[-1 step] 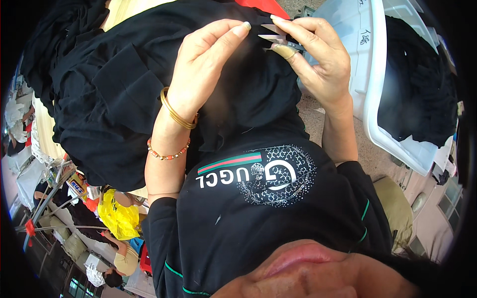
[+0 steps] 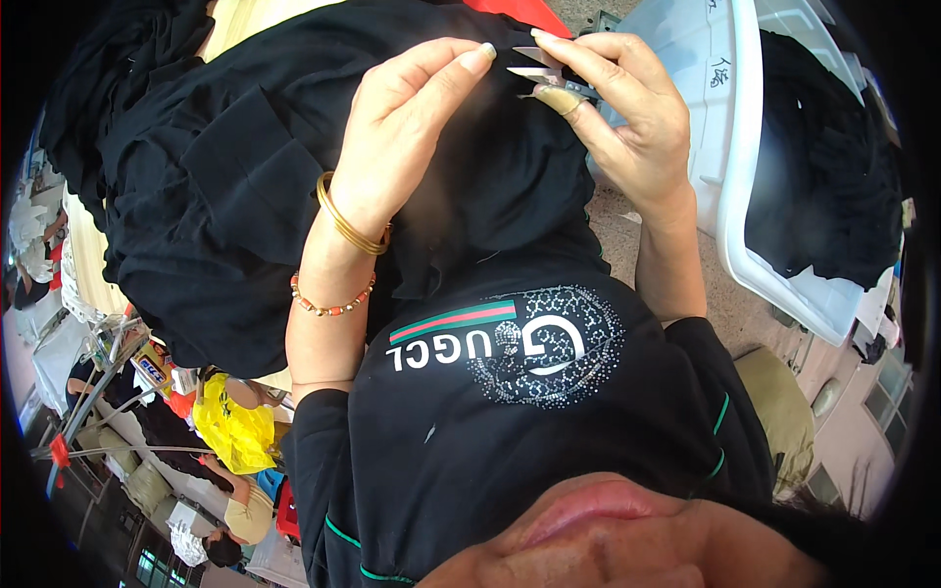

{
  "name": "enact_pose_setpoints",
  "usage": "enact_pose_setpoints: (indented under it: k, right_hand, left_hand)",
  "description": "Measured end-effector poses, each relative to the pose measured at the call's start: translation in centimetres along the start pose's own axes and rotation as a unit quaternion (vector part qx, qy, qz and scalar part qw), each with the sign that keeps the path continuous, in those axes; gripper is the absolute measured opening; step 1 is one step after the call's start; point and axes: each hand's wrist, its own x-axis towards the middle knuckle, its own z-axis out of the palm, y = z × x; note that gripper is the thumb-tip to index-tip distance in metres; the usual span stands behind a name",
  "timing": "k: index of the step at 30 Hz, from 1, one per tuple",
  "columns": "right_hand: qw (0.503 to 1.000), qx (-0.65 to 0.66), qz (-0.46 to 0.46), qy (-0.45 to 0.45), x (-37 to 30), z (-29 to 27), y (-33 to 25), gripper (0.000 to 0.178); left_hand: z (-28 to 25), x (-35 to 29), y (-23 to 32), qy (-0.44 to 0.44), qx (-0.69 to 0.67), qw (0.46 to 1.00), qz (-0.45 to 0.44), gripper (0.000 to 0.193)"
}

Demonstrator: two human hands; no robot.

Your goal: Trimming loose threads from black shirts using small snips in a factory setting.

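My left hand (image 2: 397, 137) is raised over a heap of black cloth (image 2: 245, 142), its thumb and forefinger pinched together. What they hold, if anything, does not show against the dark cloth. Just to the right, my right hand (image 2: 637, 113) holds small thread snips (image 2: 534, 73) between thumb and fingers. The two bright blades stand apart and point left toward my left fingertips, not touching them. A tan cover (image 2: 561, 99) sits on the right thumb. Black cloth lies behind both hands and spreads over my lap.
A translucent plastic bin (image 2: 730, 167) stands close on the right, and more black cloth (image 2: 818, 167) shows beyond its rim. Something red (image 2: 520, 12) lies at the far edge. At lower left are a yellow plastic bag (image 2: 235, 421) and another person (image 2: 245, 510).
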Motion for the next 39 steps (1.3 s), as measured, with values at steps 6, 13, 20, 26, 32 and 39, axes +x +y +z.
enact_pose_setpoints:
  k: [6, 13, 20, 26, 32, 39]
  right_hand:
    - [0.999, -0.029, -0.022, -0.019, 0.0, -0.3, 0.1, 0.045]
    - [0.996, -0.030, -0.081, -0.002, 0.7, -1.2, -2.4, 0.046]
    - [0.998, -0.032, -0.023, -0.040, 0.0, -0.1, -1.0, 0.042]
    - [0.999, 0.008, 0.025, -0.033, 0.6, -0.1, -0.7, 0.040]
    - [0.996, 0.040, 0.052, -0.064, 0.4, -0.3, -0.4, 0.030]
    - [0.998, 0.016, 0.051, -0.032, 0.5, -0.3, 0.1, 0.027]
  left_hand:
    - [0.2, 0.0, -0.1, -0.005, -0.023, 1.000, -0.005, 0.024]
    - [0.0, 0.2, -0.6, -0.001, -0.039, 0.998, -0.041, 0.024]
    - [0.0, 0.2, -0.9, 0.020, -0.112, 0.993, -0.034, 0.023]
    - [0.1, 0.2, -0.6, -0.006, -0.100, 0.994, -0.032, 0.024]
    - [0.1, -0.1, -0.4, -0.018, -0.085, 0.995, -0.039, 0.025]
    - [-0.4, -1.5, -1.2, -0.024, 0.044, 0.999, 0.006, 0.031]
